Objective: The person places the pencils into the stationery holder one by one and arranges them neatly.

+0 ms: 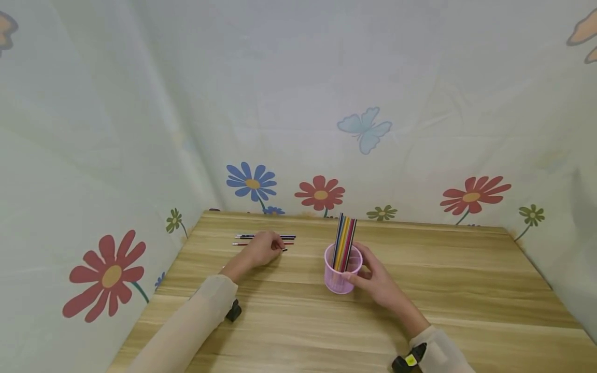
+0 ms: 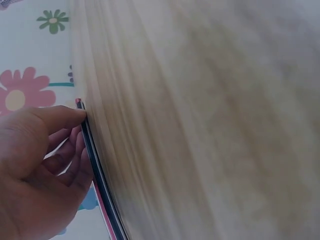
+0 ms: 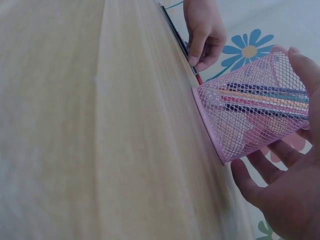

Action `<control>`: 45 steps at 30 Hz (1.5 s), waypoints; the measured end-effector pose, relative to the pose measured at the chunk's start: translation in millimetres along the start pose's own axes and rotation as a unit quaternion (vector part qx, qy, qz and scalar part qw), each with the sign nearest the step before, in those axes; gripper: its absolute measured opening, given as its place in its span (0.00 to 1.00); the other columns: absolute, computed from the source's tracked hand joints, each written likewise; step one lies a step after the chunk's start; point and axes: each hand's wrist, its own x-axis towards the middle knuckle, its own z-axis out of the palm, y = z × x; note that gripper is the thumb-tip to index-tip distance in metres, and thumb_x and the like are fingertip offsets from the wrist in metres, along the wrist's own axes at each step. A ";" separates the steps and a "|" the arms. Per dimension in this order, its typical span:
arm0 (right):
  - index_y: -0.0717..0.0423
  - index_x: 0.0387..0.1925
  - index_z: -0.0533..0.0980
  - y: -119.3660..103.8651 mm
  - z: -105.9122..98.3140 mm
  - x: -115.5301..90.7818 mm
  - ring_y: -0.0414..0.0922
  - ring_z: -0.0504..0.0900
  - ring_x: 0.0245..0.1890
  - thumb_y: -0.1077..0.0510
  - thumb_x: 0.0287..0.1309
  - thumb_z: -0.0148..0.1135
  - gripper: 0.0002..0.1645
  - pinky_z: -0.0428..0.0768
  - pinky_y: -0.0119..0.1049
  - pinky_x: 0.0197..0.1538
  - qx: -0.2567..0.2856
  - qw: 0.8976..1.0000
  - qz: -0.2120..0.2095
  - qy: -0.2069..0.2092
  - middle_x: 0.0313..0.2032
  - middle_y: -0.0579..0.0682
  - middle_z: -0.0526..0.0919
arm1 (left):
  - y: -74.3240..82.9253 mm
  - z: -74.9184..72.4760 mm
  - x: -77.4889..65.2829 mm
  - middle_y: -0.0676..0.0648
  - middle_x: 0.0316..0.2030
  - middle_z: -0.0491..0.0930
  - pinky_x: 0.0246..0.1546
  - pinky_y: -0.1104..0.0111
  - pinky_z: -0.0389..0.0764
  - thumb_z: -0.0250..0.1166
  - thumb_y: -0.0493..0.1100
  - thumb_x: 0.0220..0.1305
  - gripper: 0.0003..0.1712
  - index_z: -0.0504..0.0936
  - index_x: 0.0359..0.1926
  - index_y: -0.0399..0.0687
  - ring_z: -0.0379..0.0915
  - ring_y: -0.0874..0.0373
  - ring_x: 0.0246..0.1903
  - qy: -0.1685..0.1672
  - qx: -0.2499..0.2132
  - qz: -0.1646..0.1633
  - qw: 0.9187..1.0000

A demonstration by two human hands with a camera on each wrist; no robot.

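Left hand (image 1: 263, 248) pinches a dark pencil (image 1: 284, 249) on the surface (image 1: 289, 326); right hand (image 1: 380, 284) holds a pink cup (image 1: 338, 284) of pencils (image 1: 344, 241).

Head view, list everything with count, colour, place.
table: one, brown, bottom
cup: one, pink, on table
cup pencils: several, multicoloured, inside cup
loose pencils: several, dark, red, table's left
backdrop: one, pale, behind table
printed flowers: several, red, blue, green, on backdrop
printed butterfly: one, blue, on backdrop
cropped prints: two, orange, upper corners
wrist cameras: two, black, at cuffs
sleeves: two, cream, forearms
left grip: one, bare, pinching dark pencil
right grip: one, bare, holding cup
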 end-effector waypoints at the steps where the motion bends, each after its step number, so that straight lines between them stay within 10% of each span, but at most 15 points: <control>1: 0.48 0.81 0.60 -0.1 0.4 -0.1 0.63 0.71 0.70 0.60 0.67 0.73 0.47 0.79 0.53 0.64 0.000 1.000 0.001 0.000 0.72 0.61 0.71 | 0.1 -0.2 -0.2 0.52 0.34 0.82 0.42 0.63 0.81 0.70 0.33 0.67 0.04 0.88 0.38 0.45 0.76 0.59 0.35 -0.002 0.000 -0.002 1.000; 34: 0.47 0.81 0.59 -3.2 3.1 3.1 0.64 0.71 0.70 0.62 0.68 0.71 0.47 0.77 0.61 0.65 0.022 1.000 -0.016 -0.010 0.72 0.62 0.70 | 1.8 -2.9 0.7 0.53 0.36 0.81 0.43 0.63 0.81 0.68 0.34 0.70 0.04 0.86 0.42 0.48 0.75 0.61 0.36 -0.025 0.032 0.034 0.999; 45: 0.50 0.81 0.59 1.1 3.0 -0.5 0.64 0.71 0.69 0.64 0.69 0.69 0.46 0.76 0.61 0.65 0.030 0.999 -0.018 -0.003 0.71 0.64 0.71 | 35.7 -36.7 -3.9 0.51 0.38 0.83 0.44 0.62 0.83 0.66 0.37 0.75 0.06 0.85 0.48 0.41 0.79 0.58 0.39 -0.023 -0.044 0.061 0.997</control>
